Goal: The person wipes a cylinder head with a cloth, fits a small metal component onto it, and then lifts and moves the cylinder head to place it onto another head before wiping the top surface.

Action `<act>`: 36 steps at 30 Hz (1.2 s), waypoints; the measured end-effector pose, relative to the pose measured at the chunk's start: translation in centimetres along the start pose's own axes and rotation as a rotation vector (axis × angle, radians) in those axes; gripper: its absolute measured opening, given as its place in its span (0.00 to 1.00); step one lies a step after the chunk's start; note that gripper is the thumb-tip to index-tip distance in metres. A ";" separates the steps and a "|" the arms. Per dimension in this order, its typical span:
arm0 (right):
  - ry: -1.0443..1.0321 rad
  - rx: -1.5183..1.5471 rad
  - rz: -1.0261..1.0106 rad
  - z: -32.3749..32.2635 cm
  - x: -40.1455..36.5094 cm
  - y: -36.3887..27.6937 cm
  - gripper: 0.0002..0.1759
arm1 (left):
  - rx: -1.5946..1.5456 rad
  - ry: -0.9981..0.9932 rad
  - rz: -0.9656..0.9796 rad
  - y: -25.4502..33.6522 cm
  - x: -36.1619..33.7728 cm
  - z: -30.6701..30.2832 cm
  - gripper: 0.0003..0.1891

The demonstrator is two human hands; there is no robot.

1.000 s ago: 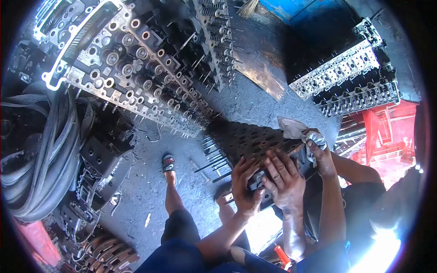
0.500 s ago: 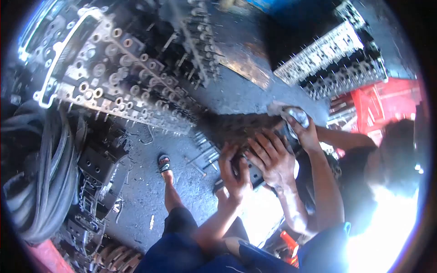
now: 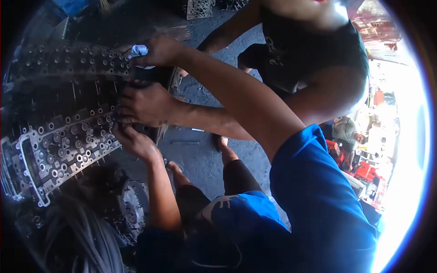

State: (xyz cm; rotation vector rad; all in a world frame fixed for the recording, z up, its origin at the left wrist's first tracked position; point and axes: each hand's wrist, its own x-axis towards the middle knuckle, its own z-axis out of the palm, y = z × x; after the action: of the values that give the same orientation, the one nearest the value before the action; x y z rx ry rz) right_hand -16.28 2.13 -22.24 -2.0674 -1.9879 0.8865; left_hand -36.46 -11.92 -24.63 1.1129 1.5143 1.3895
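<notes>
My left hand (image 3: pixel 137 144) has its fingers curled round the dark end of a long metal engine part (image 3: pixel 68 98), which carries upright studs. Its grip is partly hidden in shadow. Higher up, my right hand (image 3: pixel 159 52) is closed on a crumpled white-and-blue thing (image 3: pixel 139 51), perhaps a cloth, near the end of another metal row with round holes (image 3: pixel 68 61). Between my two hands, a co-worker's hand (image 3: pixel 145 104) rests against the dark end of the metal. Below lies a cylinder head (image 3: pixel 77 148) with many round fittings and a pale, frame-shaped rim.
The co-worker (image 3: pixel 305 59) leans in from the upper right, one arm under my right arm. Thick dark hoses (image 3: pixel 91 241) and a round metal part (image 3: pixel 132 204) lie at lower left. Another person (image 3: pixel 346 132) is farther off at right. More metal parts (image 3: pixel 199 9) lie at the top.
The view has swung round, and the hands now appear farther left, beside the long engine parts. My right hand still holds the white thing. The co-worker has come more fully into view.
</notes>
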 end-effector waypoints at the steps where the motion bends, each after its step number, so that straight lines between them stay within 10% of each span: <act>1: 0.011 0.017 -0.003 -0.2 0.1 0.0 0.38 | 0.011 -0.007 0.015 0.6 0.1 0.3 0.16; 16: -0.285 0.626 -0.033 -1.0 -3.7 0.8 0.53 | -0.039 0.019 -0.035 -0.5 -3.3 0.9 0.22; 19: -0.280 0.646 0.202 -0.7 -5.6 0.2 0.50 | -0.196 -0.029 -0.065 -1.3 -4.7 0.0 0.22; 23: -0.311 0.632 -0.037 1.1 -4.8 1.3 0.39 | -0.118 -0.111 0.190 -0.7 -5.6 -1.2 0.21; 25: -0.251 0.541 0.027 0.8 -5.7 0.7 0.37 | 0.025 -0.024 -0.099 -0.1 -5.1 -1.2 0.20; 33: -0.331 0.772 -0.150 0.0 -6.1 -0.4 0.25 | 0.060 0.087 -0.091 -0.4 -5.4 -0.6 0.20; 36: -0.056 0.599 0.133 0.8 -4.5 4.4 0.30 | 0.066 0.080 0.020 -1.2 -5.2 0.2 0.20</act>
State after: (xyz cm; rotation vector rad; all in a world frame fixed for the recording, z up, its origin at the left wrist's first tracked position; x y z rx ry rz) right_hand -12.62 -2.86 -23.65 -1.8404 -1.3733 1.3716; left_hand -34.73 -16.82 -25.94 1.1268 1.6208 1.4212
